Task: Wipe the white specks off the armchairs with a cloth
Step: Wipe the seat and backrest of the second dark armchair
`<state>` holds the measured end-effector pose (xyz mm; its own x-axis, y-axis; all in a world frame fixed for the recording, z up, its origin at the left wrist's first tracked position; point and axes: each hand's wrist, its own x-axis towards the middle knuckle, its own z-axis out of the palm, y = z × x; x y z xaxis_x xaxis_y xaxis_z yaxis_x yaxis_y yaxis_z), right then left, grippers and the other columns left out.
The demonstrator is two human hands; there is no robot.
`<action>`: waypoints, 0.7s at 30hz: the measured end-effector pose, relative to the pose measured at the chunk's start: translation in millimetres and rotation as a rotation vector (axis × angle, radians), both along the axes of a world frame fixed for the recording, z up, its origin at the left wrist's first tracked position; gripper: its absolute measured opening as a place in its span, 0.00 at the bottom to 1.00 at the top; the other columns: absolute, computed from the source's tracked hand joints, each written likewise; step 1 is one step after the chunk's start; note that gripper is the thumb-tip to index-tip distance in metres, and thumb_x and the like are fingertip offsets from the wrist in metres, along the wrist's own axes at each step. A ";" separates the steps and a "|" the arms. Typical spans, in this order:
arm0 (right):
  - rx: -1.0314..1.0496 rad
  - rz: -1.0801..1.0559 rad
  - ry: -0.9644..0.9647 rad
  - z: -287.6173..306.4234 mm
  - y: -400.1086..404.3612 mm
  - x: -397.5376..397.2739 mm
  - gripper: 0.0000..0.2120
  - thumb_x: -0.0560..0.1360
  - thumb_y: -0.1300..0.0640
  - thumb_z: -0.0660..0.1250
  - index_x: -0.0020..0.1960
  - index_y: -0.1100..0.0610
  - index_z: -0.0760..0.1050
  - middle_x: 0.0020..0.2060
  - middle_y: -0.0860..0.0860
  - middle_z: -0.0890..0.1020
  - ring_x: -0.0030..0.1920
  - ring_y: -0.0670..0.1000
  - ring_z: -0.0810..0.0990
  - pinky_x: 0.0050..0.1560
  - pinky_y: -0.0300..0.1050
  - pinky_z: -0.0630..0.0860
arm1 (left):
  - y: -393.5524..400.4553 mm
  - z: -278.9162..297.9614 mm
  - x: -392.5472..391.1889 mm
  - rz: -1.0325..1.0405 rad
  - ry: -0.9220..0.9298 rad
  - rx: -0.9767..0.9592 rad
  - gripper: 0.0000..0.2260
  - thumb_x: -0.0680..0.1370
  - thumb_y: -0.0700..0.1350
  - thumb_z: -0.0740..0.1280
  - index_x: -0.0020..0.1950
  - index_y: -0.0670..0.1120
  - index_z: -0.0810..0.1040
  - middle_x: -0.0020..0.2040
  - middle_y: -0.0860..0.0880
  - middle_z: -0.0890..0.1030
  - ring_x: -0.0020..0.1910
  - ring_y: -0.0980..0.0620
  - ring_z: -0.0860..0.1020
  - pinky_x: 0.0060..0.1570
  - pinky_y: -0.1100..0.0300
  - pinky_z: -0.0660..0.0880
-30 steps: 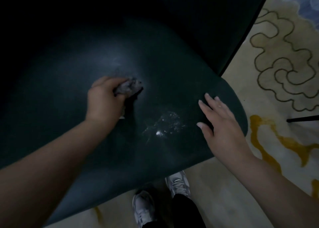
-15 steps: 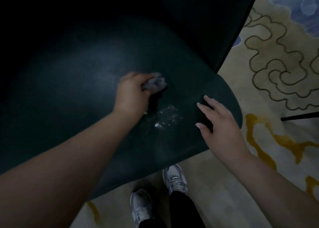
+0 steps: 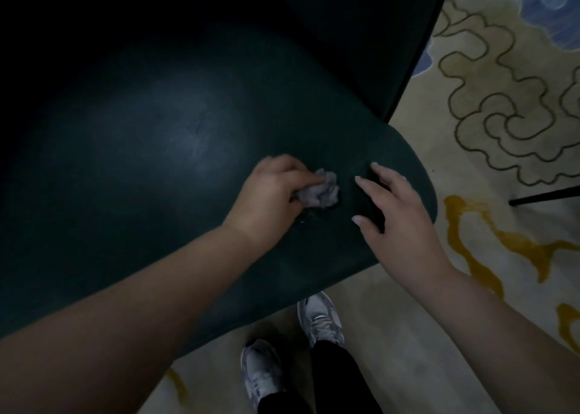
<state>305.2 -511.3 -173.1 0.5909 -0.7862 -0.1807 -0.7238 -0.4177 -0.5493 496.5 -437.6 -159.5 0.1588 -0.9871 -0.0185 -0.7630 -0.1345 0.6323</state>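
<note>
Fingers [image 3: 301, 178] of the left hand [image 3: 270, 194] are curling round a crumpled grey cloth [image 3: 320, 192], pressing it onto the dark green armchair seat [image 3: 141, 178] near its front right corner. Just beside the cloth, the right hand [image 3: 395, 212] is lying flat on the seat with its fingers straight and spread. Below the seat edge, two grey sneakers [image 3: 320, 316] are standing on a pale carpet [image 3: 408, 335] with swirling outlines and ochre patches.

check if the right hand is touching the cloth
Apart: the head view shows dark seat between the right hand and the cloth gripped by the left hand.
</note>
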 end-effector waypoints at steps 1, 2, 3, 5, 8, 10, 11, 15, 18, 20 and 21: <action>-0.001 0.011 0.004 -0.3 0.6 -0.6 0.28 0.73 0.57 0.72 0.71 0.53 0.69 0.74 0.49 0.62 0.74 0.50 0.59 0.74 0.46 0.57 | 10.3 1.2 3.6 -0.067 -0.028 0.019 0.17 0.69 0.31 0.73 0.56 0.43 0.83 0.50 0.42 0.80 0.49 0.40 0.77 0.50 0.53 0.74; -0.001 0.018 0.009 -0.3 1.5 -1.3 0.29 0.73 0.56 0.72 0.71 0.53 0.68 0.74 0.49 0.62 0.74 0.50 0.58 0.74 0.45 0.56 | 19.9 2.9 11.9 -0.108 -0.058 0.037 0.18 0.67 0.31 0.74 0.55 0.43 0.84 0.49 0.42 0.80 0.48 0.40 0.77 0.49 0.54 0.73; -0.003 0.021 0.011 -0.2 2.1 -1.6 0.29 0.73 0.56 0.72 0.71 0.52 0.68 0.74 0.49 0.61 0.74 0.50 0.58 0.74 0.44 0.55 | 26.9 4.2 22.4 -0.104 -0.076 0.053 0.18 0.66 0.30 0.74 0.54 0.43 0.84 0.48 0.42 0.80 0.47 0.41 0.77 0.48 0.57 0.72; -0.011 0.020 0.005 -0.4 2.4 -2.2 0.29 0.73 0.56 0.72 0.71 0.52 0.68 0.74 0.49 0.62 0.74 0.51 0.58 0.74 0.44 0.54 | 30.3 3.6 42.9 0.081 -0.066 0.057 0.18 0.67 0.28 0.72 0.54 0.43 0.84 0.49 0.44 0.80 0.47 0.46 0.78 0.45 0.69 0.70; -0.013 0.017 0.000 -1.0 3.3 -2.4 0.29 0.73 0.56 0.72 0.72 0.52 0.68 0.74 0.49 0.61 0.75 0.51 0.58 0.74 0.46 0.55 | 7.0 -2.8 47.9 0.362 -0.048 0.018 0.15 0.72 0.32 0.71 0.56 0.44 0.83 0.52 0.45 0.78 0.49 0.52 0.77 0.45 0.79 0.67; -0.012 0.018 -0.005 -1.5 3.2 -1.9 0.29 0.73 0.56 0.72 0.71 0.52 0.68 0.74 0.49 0.61 0.75 0.51 0.58 0.74 0.46 0.55 | -6.9 -4.0 24.1 0.328 -0.003 -0.011 0.15 0.71 0.31 0.71 0.56 0.43 0.84 0.51 0.44 0.79 0.50 0.48 0.77 0.48 0.77 0.66; -0.013 0.020 -0.006 -1.9 3.3 -1.9 0.29 0.73 0.56 0.72 0.71 0.53 0.68 0.74 0.50 0.61 0.75 0.51 0.58 0.74 0.46 0.55 | -7.0 -3.8 9.8 0.252 0.018 -0.012 0.15 0.70 0.31 0.71 0.55 0.43 0.84 0.51 0.43 0.79 0.50 0.47 0.77 0.49 0.72 0.68; -0.024 0.025 -0.005 -3.9 1.9 -2.7 0.29 0.72 0.56 0.72 0.71 0.53 0.68 0.74 0.51 0.62 0.74 0.51 0.58 0.74 0.44 0.54 | 29.4 0.8 0.7 -0.094 -0.053 0.031 0.17 0.69 0.32 0.74 0.55 0.44 0.84 0.49 0.43 0.80 0.48 0.43 0.76 0.49 0.59 0.69; -0.025 0.022 0.006 -5.3 2.0 -2.4 0.29 0.72 0.56 0.72 0.72 0.53 0.68 0.74 0.50 0.61 0.74 0.51 0.58 0.73 0.43 0.53 | 43.3 2.7 32.3 0.077 -0.048 0.067 0.19 0.68 0.29 0.73 0.55 0.45 0.84 0.50 0.46 0.79 0.50 0.45 0.77 0.50 0.60 0.71; -0.031 0.013 0.001 -6.5 2.8 -2.7 0.29 0.72 0.56 0.72 0.71 0.53 0.68 0.74 0.51 0.61 0.74 0.52 0.58 0.73 0.45 0.54 | 30.0 0.4 39.1 0.312 -0.011 0.041 0.17 0.71 0.30 0.72 0.56 0.45 0.83 0.50 0.49 0.76 0.51 0.50 0.76 0.50 0.70 0.70; -0.035 0.011 -0.004 -7.0 3.4 -2.3 0.29 0.72 0.56 0.72 0.71 0.53 0.68 0.74 0.51 0.61 0.74 0.52 0.58 0.74 0.46 0.55 | 20.1 -0.9 33.0 0.376 0.007 0.015 0.16 0.71 0.31 0.71 0.56 0.45 0.83 0.50 0.51 0.75 0.51 0.52 0.75 0.50 0.75 0.68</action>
<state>302.9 -507.9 -180.1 0.6000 -0.7857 -0.1507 -0.7171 -0.4446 -0.5368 529.5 -417.6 -160.3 0.5099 -0.8595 -0.0347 -0.6542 -0.4137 0.6332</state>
